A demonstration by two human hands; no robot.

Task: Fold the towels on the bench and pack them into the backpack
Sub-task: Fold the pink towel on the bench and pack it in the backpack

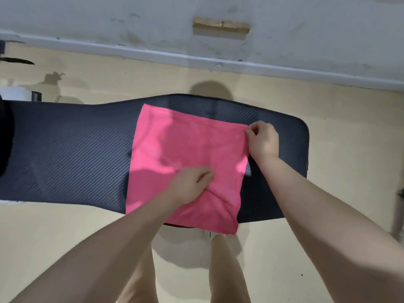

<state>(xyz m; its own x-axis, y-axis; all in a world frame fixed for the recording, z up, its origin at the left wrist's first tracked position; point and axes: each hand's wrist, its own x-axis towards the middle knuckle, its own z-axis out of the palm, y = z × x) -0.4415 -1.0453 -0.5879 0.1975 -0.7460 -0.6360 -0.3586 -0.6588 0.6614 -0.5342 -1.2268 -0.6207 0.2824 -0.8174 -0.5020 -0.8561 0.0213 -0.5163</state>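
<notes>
So: pink towel (185,149) lies spread on dark bench (65,154), center of frame, roughly square, w/ its near right corner hanging past the bench's front edge at lower center. No readable writing or labels on towel or bench; bench top only shows a diagonal ribbed pattern.

Right hand (263,139) sits at the towel's right edge, upper right of the cloth, thumb & fingers pinching the far right corner. Left hand (190,185) is on the towel's lower middle, fingers curled, bunching cloth beneath it; small creases fan out toward the near corner. Whether it truly grips a fold or just presses – can't tell for sure, looks like a grip.

Edges: towel's far edge runs parallel to bench's back edge, w/ a strip of bare bench beyond it. Left edge straight, w/ long stretch of bare bench to frame left. Right of towel, narrower band of bench up to its rounded end. Beige floor (338,106) all round; wall (306,36) across top of frame. Dark object at far left edge, partly cut off, unclear what.
</notes>
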